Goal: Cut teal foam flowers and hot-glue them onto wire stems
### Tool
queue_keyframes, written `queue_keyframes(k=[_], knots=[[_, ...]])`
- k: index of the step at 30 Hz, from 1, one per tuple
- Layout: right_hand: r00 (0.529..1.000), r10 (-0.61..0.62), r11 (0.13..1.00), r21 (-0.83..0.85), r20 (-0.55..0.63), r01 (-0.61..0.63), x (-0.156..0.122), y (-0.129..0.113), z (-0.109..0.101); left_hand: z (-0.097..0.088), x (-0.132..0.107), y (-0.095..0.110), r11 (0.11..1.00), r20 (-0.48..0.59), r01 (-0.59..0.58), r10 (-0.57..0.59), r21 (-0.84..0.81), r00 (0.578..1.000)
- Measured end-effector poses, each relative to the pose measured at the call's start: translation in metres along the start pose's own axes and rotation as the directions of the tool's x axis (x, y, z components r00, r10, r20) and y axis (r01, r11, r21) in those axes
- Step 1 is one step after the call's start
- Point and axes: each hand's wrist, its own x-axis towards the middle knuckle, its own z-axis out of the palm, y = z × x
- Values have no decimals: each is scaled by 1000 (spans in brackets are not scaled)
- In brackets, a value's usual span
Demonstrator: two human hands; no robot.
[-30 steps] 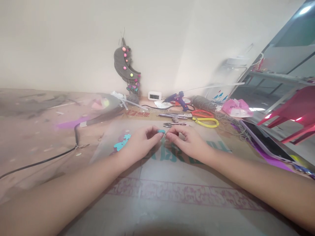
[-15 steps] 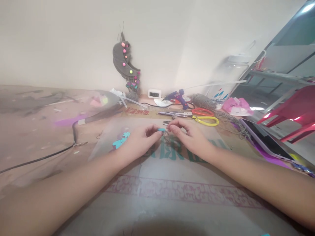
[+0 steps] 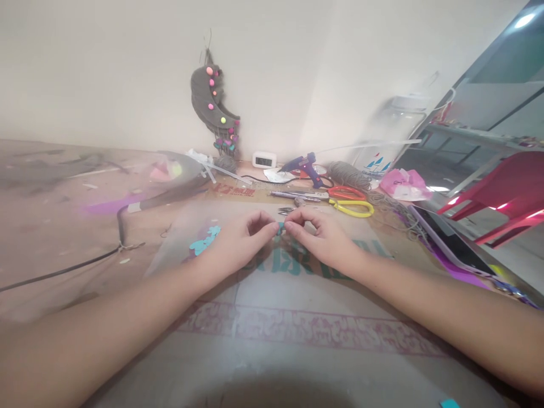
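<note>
My left hand (image 3: 239,241) and my right hand (image 3: 319,238) meet fingertip to fingertip above a printed cardboard sheet (image 3: 297,317). Both pinch one small teal piece (image 3: 280,228) between thumb and forefinger. The piece is mostly hidden by the fingers. Teal cut-out shapes (image 3: 204,240) lie on the sheet just left of my left hand. A small pair of metal snips (image 3: 286,211) lies right behind the fingertips.
Yellow-and-orange scissors (image 3: 351,201), a purple glue gun (image 3: 306,167), a coil of grey twine (image 3: 348,174), a small white clock (image 3: 264,160) and pink plastic (image 3: 403,184) sit at the back. A tablet (image 3: 450,241) lies right. A black cable (image 3: 85,260) runs left. A crescent ornament (image 3: 212,107) hangs on the wall.
My right fingertips have closed in on the teal piece, so that both hands now pinch it together and hide most of it. The view has shifted slightly.
</note>
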Motion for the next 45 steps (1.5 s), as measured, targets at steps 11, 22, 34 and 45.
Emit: queue_keyframes(k=[11, 22, 34, 45], knots=[[997, -11, 1000, -2, 73, 12, 1, 2, 2, -4, 2, 0, 1000, -89, 31, -30, 6, 996], [997, 43, 999, 22, 60, -45, 2, 4, 2, -4, 3, -4, 1000, -102, 10, -11, -17, 995], [959, 7, 979, -194, -284, -65, 40, 33, -64, -1, 6, -7, 998, -102, 53, -56, -30, 993], [930, 325, 870, -331, -170, -365, 126, 94, -78, -1, 6, -8, 994, -75, 108, -110, -32, 991]])
